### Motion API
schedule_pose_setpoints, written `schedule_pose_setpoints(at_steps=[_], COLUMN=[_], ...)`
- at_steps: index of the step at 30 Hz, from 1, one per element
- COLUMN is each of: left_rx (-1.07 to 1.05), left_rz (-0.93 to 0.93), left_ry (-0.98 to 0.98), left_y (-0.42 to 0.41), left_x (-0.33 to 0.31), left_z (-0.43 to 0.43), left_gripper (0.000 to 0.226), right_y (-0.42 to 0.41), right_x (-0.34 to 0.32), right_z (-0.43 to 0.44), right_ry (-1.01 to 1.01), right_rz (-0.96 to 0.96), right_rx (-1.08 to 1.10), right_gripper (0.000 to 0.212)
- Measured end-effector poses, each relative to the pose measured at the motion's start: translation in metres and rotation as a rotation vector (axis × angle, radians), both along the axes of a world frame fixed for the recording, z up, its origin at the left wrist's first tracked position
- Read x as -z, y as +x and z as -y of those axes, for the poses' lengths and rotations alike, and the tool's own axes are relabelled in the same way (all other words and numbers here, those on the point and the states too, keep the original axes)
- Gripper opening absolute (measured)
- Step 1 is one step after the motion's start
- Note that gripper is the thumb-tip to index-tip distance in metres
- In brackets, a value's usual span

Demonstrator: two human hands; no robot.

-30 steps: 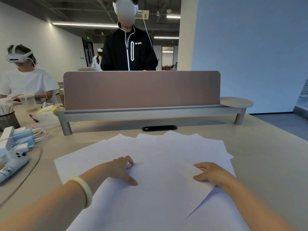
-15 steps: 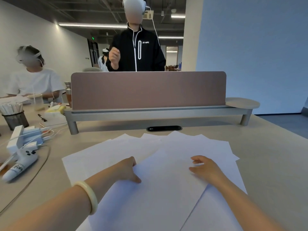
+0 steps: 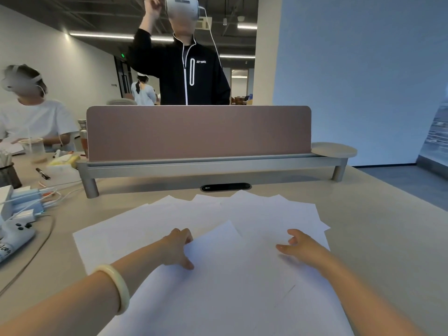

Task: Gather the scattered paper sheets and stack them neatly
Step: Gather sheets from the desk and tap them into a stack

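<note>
One broad beige tabletop [image 3: 375, 238], bearing the whole job. Behind it, a mauve divider panel [image 3: 198, 132], well apart from the work. Across the middle of the tabletop, a fan of white paper sheets [image 3: 271, 214]: plain, blank, overlapping at odd angles, corners jutting toward the panel, near edge running out of view below. Uppermost, one top sheet [image 3: 230, 282], turned askew, far corner pointing away. At that sheet's left edge, the left hand [image 3: 177, 248], grip closed in a pinch, thumb flat on the paper, fingers curled at the edge. Over the right side of the pile, the right hand [image 3: 303, 248], grip released, fingers loosely spread, holding nothing; touching or hovering, cannot tell. On the left wrist, a pale bangle [image 3: 116, 287].

Likely handling: very light, thin, floppy, smooth enough to slide over one another, easy to crease or dog-ear. Best taken by the outer edges, palms sweeping inward from both sides, then squared by tapping a long edge on the tabletop. Not to be lifted by a single corner: liable to droop and fold. Gathering judged barely begun, nothing yet squared
</note>
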State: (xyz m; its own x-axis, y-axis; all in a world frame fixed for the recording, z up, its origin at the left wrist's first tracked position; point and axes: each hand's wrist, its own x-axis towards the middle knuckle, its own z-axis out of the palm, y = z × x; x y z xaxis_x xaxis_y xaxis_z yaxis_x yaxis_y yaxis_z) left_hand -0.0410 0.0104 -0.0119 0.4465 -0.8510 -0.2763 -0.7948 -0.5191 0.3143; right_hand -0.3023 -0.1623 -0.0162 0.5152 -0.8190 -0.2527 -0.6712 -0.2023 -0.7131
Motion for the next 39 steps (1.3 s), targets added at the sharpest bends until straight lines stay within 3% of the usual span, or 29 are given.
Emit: schedule_pose_setpoints(at_steps=[7, 12, 15, 20, 24, 28, 33, 36, 39], left_rx=[-0.037, -0.095, -0.144, -0.204, -0.264, -0.294, -0.383, -0.473, -0.45], left_rz=[-0.209, -0.257, -0.309, -0.356, -0.466, -0.537, -0.664, -0.78, -0.897], left_ry=[-0.009, -0.008, -0.069, -0.176, -0.245, -0.323, -0.464, -0.573, -0.639], left_y=[-0.009, -0.012, -0.01, 0.008, 0.023, 0.035, 0.045, 0.043, 0.033], left_x=[-0.005, -0.004, -0.001, -0.002, -0.006, -0.006, -0.005, -0.006, -0.002], left_z=[-0.003, -0.004, -0.006, -0.016, -0.027, -0.033, -0.039, -0.043, -0.044], left_gripper=[0.054, 0.059, 0.045, 0.022, 0.026, 0.041, 0.031, 0.04, 0.05], right_y=[-0.008, -0.005, -0.005, -0.013, -0.022, -0.022, -0.027, -0.016, 0.009], right_x=[-0.004, -0.006, -0.002, 0.0, 0.002, 0.007, 0.012, 0.015, 0.012], right_z=[0.018, 0.018, 0.018, 0.018, 0.016, 0.007, 0.01, -0.007, -0.033], right_ry=[0.196, 0.313, 0.371, 0.425, 0.384, 0.515, 0.694, 0.846, 0.804], right_rz=[0.089, 0.133, 0.126, 0.257, 0.328, 0.491, 0.833, 0.957, 0.964], right_rx=[0.043, -0.016, -0.106, -0.047, -0.058, -0.056, -0.014, 0.01, -0.043], right_gripper=[0.052, 0.045, 0.027, 0.009, 0.019, 0.042, 0.097, 0.081, 0.06])
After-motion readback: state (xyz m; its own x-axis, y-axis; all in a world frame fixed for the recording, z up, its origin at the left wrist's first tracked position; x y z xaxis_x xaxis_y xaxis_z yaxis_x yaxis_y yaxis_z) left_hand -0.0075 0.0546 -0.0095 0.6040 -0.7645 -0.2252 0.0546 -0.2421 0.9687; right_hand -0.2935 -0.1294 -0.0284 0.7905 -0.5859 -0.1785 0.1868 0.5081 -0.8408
